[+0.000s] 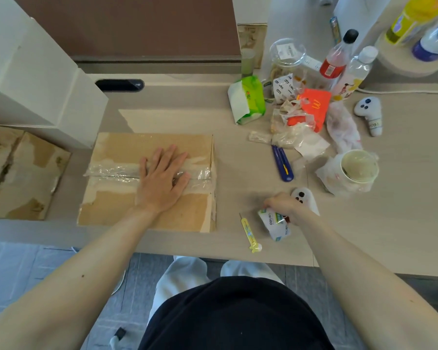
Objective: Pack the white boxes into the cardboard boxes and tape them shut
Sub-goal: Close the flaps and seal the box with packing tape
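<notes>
Pale desk [238,117] across the whole view.

At 10 o'clock, big white boxes [36,72], stacked on the desk, closed, cut off by the top and left edges. Insides not seen.

In the middle, a bit toward 9 o'clock, a cardboard box [116,208] on the desk. Flaps down, crinkly clear tape [111,170] along the seam. Anything inside hidden.

At 9 o'clock, a second cardboard box [23,178], partly cut off by the left edge, flaps down too, lower than the desk top.

Left hand [162,178] flat on the taped seam, fingers [167,154] straight and spread, pressing, gripping nothing.

Right hand [286,204] at 4 o'clock, curled tight round a white packet [276,224] with print on it. Too blurry to tell what it is.

At 1 o'clock, a glass jar [287,59] with something pale in it, hard to make out.

At 3 o'clock, a cup [359,168] sitting in a thin plastic bag, clear lid on, pale stuff inside.

Blue cutter [283,164] between the cardboard box and the cup.

Yellow cutter [249,234] just beside the packet, at 5 o'clock.
</notes>
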